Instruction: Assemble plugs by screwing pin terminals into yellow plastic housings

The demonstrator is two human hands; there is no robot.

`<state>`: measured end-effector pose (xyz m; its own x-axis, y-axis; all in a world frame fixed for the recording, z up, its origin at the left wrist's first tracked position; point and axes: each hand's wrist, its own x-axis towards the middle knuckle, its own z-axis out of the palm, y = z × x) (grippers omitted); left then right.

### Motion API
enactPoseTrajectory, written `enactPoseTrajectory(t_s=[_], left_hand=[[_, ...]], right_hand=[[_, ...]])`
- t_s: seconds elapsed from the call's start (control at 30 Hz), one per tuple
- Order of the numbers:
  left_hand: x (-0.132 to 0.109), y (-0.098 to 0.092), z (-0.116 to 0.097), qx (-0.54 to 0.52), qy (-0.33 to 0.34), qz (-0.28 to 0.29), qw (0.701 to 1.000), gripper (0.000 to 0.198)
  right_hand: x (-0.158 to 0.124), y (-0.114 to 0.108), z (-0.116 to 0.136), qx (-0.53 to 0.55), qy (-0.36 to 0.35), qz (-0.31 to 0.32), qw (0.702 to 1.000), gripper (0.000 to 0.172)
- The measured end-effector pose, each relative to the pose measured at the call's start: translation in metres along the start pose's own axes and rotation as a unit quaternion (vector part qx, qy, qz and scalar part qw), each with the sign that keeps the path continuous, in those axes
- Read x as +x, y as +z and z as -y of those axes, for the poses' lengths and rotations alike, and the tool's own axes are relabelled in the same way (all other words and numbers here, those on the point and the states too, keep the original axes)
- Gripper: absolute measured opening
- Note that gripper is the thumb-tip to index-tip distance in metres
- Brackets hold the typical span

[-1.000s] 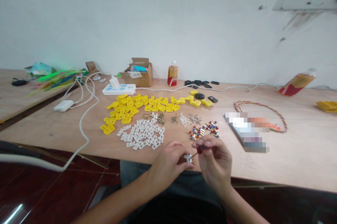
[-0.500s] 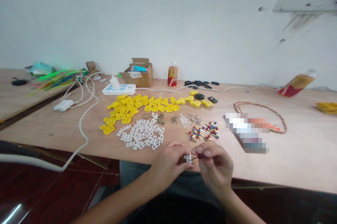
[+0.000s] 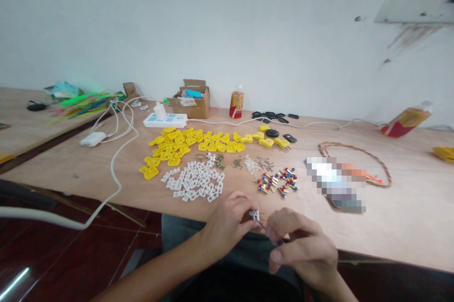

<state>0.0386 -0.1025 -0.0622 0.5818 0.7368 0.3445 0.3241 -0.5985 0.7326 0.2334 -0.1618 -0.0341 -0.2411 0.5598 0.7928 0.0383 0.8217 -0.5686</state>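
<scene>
Pinching a white plastic connector (image 3: 254, 215) in its fingertips, the left hand (image 3: 227, 222) sat just beside the right hand (image 3: 301, 250), closed on a small screwdriver (image 3: 277, 241).

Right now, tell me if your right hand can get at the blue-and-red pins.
Probably yes: the right hand sits close below the pins with nothing in between, though it is pinching a small screwdriver.

Bench: plywood top (image 3: 407, 217)
Power: white power strip (image 3: 165, 120), white charger brick (image 3: 92, 139), white cable (image 3: 114, 174) hanging off the front edge
Back edge: cardboard box (image 3: 193, 108), orange drink bottle (image 3: 236, 105), black key fobs (image 3: 275, 115)
Right: twisted wire loop (image 3: 387, 174) around a pixelated packet (image 3: 335, 183), red-yellow bag (image 3: 407, 122), yellow cloth (image 3: 444, 154)
Left table: neon plastic strips (image 3: 87, 102)
</scene>
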Motion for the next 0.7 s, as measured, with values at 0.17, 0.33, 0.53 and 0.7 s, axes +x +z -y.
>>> enactPoseTrajectory(t_s=[0.17, 0.33, 0.53, 0.7], left_hand=[[0.000, -0.003, -0.001, -0.015, -0.021, 0.006, 1.000, 0.030], [0.000, -0.003, -0.002, -0.013, 0.000, 0.005, 1.000, 0.029], [0.000, -0.001, -0.001, -0.007, 0.003, -0.002, 1.000, 0.032], [0.001, -0.002, 0.000, -0.011, 0.003, 0.001, 1.000, 0.035]], right_hand=[[-0.003, -0.015, 0.000, 0.033, 0.010, 0.080, 0.996, 0.045], [0.005, -0.021, 0.008, 0.024, 0.050, 0.131, 0.990, 0.036], [0.014, -0.008, 0.017, -0.077, 0.015, 0.033, 0.996, 0.019], [0.015, -0.013, 0.018, -0.090, -0.052, 0.126, 0.987, 0.035]])
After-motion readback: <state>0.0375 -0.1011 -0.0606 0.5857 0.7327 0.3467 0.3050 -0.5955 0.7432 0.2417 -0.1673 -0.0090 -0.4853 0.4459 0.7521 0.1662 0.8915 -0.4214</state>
